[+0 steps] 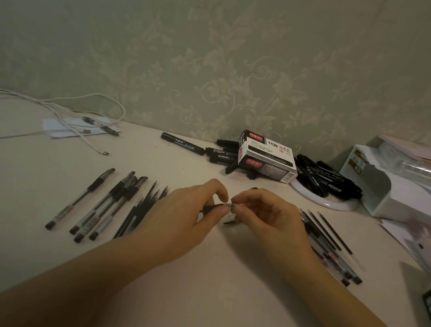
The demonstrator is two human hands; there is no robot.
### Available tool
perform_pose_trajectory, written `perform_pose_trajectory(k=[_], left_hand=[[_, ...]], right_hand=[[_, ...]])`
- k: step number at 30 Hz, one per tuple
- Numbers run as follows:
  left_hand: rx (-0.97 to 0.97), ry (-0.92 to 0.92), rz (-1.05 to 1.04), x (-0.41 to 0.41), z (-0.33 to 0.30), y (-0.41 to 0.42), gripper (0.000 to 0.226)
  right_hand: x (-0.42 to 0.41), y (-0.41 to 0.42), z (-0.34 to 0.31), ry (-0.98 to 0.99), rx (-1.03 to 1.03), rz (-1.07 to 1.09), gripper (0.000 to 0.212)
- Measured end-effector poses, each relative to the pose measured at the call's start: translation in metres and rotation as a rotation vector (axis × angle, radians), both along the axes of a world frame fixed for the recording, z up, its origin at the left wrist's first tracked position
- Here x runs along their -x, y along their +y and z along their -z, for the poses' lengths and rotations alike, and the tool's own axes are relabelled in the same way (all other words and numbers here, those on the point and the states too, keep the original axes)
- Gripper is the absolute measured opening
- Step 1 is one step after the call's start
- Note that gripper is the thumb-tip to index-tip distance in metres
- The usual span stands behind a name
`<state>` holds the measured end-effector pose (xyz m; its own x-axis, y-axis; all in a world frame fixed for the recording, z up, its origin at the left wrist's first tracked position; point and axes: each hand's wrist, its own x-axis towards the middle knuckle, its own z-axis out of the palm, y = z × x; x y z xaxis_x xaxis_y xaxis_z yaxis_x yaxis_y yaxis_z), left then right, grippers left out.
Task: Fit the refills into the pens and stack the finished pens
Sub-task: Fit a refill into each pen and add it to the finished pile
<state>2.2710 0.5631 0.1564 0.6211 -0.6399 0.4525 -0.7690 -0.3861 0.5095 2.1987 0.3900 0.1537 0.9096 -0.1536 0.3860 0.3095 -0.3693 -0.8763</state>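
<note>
Both hands, left hand and right hand, together, pinching one pen between them: light, slick, thin; judge grip near joint, refill bends easily.

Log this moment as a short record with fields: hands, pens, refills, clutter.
left hand: pinches one end of a pen part
right hand: pinches the other end
finished pens: lying side by side, left on the table
refills: loose, at right
marker box: at the back, black markers around it
</note>
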Motion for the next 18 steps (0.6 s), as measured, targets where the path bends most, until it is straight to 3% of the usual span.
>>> perform_pose_trajectory(k=[11,18], left_hand=[[0.009,-0.128,0.055,0.0054,-0.0065,-0.0009,0.021],[0.014,0.002,0.121,0.0025,-0.0078,0.0041,0.023]], right_hand=[[0.0002,-0.0015,-0.0002,-0.033,0.121,0.057,0.008],[0.0004,-0.0037,-0.005,-0.054,0.034,-0.073,0.016]])
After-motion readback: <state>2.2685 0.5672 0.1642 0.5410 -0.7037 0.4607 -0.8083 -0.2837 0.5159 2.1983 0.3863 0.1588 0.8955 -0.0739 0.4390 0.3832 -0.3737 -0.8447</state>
